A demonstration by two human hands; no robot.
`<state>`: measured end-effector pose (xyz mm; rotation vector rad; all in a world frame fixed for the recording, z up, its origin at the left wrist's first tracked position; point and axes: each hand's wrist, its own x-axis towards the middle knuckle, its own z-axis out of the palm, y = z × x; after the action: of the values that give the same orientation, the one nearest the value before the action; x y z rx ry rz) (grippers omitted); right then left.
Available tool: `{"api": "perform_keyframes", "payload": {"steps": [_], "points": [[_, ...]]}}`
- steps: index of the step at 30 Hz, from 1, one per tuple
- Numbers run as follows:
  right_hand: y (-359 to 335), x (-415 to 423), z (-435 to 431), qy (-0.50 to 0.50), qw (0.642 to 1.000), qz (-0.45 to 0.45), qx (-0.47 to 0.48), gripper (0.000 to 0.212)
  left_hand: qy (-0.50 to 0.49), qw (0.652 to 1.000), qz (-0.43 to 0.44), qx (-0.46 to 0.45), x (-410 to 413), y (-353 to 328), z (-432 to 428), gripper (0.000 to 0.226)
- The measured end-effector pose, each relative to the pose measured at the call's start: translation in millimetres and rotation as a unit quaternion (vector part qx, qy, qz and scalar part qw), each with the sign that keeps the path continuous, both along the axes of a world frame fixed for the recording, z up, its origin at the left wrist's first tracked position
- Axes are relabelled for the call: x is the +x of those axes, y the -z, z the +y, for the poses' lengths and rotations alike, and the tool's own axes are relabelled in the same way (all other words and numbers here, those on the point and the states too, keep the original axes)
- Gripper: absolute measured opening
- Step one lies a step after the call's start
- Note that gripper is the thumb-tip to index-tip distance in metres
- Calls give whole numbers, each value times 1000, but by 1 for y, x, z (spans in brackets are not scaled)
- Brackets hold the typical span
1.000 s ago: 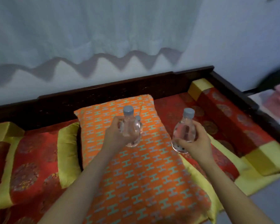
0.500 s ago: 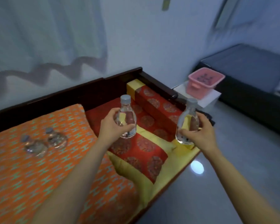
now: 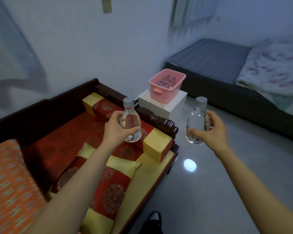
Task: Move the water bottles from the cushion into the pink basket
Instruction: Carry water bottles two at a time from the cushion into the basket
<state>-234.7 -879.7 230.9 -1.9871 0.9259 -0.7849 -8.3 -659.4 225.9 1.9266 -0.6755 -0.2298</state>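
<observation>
My left hand (image 3: pixel 115 130) grips a clear water bottle (image 3: pixel 131 123) with a grey cap, held upright above the red and yellow sofa seat. My right hand (image 3: pixel 211 130) grips a second clear bottle (image 3: pixel 197 124), upright over the floor. The pink basket (image 3: pixel 166 87) stands beyond both hands on a white box (image 3: pixel 164 105), with several bottles inside it. The orange patterned cushion (image 3: pixel 8 186) lies at the far left, and no bottles on it are in view.
A dark wooden sofa frame (image 3: pixel 159 119) ends between the seat and the white box. A low bed with a dark mattress (image 3: pixel 213 59) and a floral blanket (image 3: pixel 276 68) fills the right back. Shiny grey floor (image 3: pixel 210 191) spreads to the right.
My view has swung right, away from the cushion; the two bottles lying on it have left the frame. Both hands carry their bottles nearer the pink basket, which now sits closer and more central.
</observation>
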Motion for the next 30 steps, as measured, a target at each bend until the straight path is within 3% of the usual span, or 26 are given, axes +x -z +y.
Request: {"api": "perform_keyframes", "payload": {"steps": [8,21,27,30], "points": [[-2,4,-133,17,999,-38,4,75,45,999,18,-6,22,12,-166,67],[-15,19,-373,49,998,-17,19,78,95,994,54,3,46,12,-431,70],[1,52,-496,-6,999,-13,48,75,82,993,82,-9,67,29,-537,77],[-2,82,-566,-55,997,-5,47,75,29,996,87,-10,85,39,-591,81]]}}
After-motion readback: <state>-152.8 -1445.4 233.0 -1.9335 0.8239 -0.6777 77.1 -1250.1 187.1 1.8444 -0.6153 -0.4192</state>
